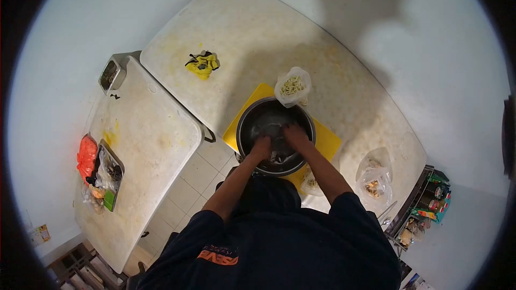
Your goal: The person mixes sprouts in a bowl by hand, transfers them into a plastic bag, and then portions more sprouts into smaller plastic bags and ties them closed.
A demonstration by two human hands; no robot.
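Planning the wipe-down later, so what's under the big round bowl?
A yellow board sticks out from beneath the bowl, resting on the pale table. Anything else directly under the bowl is covered.

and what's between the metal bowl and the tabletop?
A yellow board. The metal bowl sits on it; board corners show past the bowl in the head view.

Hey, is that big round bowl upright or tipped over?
Upright. The bowl sits mouth up, and the left hand and right hand reach down inside it.
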